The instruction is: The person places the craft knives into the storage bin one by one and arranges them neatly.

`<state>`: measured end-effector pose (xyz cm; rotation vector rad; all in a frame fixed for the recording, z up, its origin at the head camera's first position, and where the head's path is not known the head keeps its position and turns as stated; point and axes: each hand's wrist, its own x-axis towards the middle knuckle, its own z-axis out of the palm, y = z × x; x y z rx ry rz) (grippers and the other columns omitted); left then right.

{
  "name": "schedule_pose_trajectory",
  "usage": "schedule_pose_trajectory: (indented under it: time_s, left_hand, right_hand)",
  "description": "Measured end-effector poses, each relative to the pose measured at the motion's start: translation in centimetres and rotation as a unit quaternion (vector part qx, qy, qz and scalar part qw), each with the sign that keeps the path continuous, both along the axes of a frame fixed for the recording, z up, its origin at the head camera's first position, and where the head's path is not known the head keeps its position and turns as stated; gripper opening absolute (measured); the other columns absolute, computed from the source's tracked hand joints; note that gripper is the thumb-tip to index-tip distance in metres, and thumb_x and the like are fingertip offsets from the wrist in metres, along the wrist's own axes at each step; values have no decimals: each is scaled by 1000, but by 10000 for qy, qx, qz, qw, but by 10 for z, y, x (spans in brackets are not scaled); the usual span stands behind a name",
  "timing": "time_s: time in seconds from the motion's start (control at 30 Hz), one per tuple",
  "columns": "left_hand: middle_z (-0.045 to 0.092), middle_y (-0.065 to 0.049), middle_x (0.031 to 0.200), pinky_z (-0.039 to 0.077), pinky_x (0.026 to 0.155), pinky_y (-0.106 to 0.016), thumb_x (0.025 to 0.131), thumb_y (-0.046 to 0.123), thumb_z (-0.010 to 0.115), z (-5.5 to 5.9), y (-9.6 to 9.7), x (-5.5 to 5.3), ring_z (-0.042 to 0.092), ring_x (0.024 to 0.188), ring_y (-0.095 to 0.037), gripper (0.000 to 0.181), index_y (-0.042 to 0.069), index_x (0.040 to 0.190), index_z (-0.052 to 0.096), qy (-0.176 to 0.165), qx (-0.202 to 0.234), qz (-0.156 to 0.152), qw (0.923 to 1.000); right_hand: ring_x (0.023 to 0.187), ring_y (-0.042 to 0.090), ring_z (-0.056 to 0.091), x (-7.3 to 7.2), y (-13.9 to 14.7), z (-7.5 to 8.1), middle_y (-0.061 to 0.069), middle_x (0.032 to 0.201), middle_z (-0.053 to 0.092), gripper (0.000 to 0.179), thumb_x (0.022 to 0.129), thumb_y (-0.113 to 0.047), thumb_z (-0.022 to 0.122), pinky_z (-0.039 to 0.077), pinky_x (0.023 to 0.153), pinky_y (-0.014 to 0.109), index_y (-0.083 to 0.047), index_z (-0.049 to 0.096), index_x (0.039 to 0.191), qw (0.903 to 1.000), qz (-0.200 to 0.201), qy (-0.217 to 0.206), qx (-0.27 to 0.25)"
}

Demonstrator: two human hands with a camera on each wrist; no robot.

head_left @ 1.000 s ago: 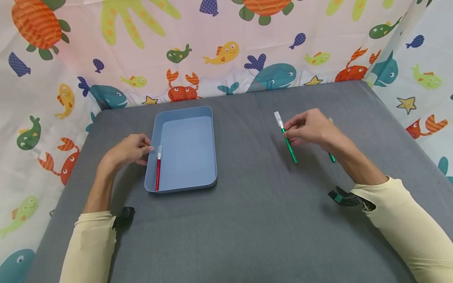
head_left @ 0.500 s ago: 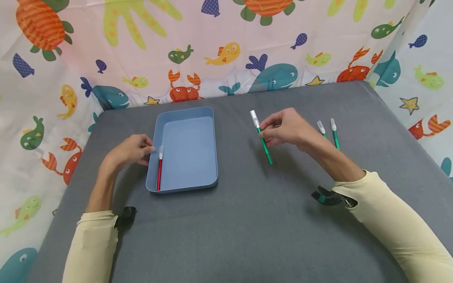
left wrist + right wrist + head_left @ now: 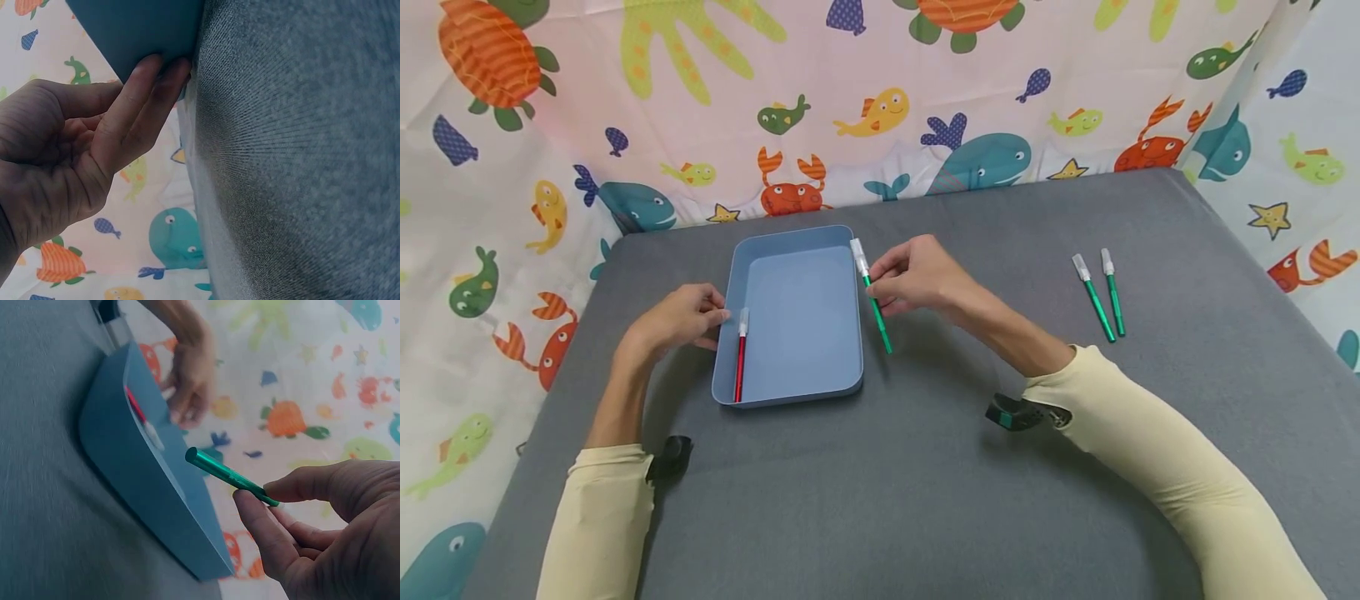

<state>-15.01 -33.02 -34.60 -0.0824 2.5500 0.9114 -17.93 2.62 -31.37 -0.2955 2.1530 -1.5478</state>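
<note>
My right hand (image 3: 919, 277) pinches a green craft knife (image 3: 880, 318) with a translucent cap between thumb and fingertips, at the right rim of the blue tray (image 3: 805, 321). The right wrist view has the bare end of its shiny barrel (image 3: 219, 467) pointing at the tray, the cap end hidden by the fingers. My left hand (image 3: 679, 318) grips the tray's left wall, thumb over the rim and fingers against the outside (image 3: 140, 37). Inside the tray, along its left side, lies a red craft knife (image 3: 741, 367) with a similar cap.
Two more capped green craft knives, one on the left (image 3: 1097, 304) and one on the right (image 3: 1115, 300), lie side by side on the grey cloth-covered table (image 3: 865, 492). A curtain (image 3: 700, 125) printed with sea animals hangs behind and at both sides.
My right hand has carried the green craft knife left across the table to the tray's right edge, uncovering the two green ones. My left hand stays on the tray.
</note>
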Motion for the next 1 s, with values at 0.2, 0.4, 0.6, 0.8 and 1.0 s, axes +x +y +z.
schedule_pose_trajectory:
  time_s: [0.2, 0.4, 0.6, 0.8, 1.0]
  left_hand:
    - [56, -31, 128, 66, 91, -49, 110, 11, 51, -1, -1, 0, 62, 110, -37, 30, -11, 130, 47, -31, 60, 20, 10000]
    - [56, -31, 127, 66, 91, -49, 110, 10, 51, 1, -1, 0, 62, 109, -38, 30, -11, 130, 47, 20, 68, 0, 10000]
    - [56, -32, 126, 66, 90, -49, 109, 10, 52, 2, 0, 1, 63, 106, -37, 29, -11, 128, 47, 7, 53, -42, 10000]
    - [56, -32, 125, 66, 90, -49, 109, 10, 52, 3, -1, 1, 63, 106, -36, 29, -11, 128, 47, 6, 40, -6, 10000]
    - [57, -32, 126, 67, 87, -46, 109, 11, 52, 1, -1, -1, 65, 105, -36, 29, -11, 129, 48, -1, -12, 3, 10000]
  right_hand:
    - [78, 24, 74, 2, -41, -9, 12, 91, 69, 17, 92, -4, 77, 68, 86, 44, 5, 72, 106, 9995, 52, -282, -158]
    - [73, 21, 75, 6, -70, -15, 12, 90, 70, 14, 92, -3, 75, 68, 84, 43, 5, 71, 103, 9993, 67, -183, -321]
    - [76, 20, 76, 12, -97, -23, 10, 89, 72, 12, 94, -4, 74, 68, 83, 39, 4, 72, 102, 9994, 292, -193, -34]
    - [75, 22, 74, 15, -123, -34, 12, 80, 71, 8, 93, -2, 75, 67, 86, 42, 5, 75, 96, 9971, 359, -671, -49]
    - [70, 22, 72, 19, -145, -47, 15, 76, 72, 7, 90, 6, 75, 67, 86, 45, 10, 73, 95, 9926, 259, -1144, -331]
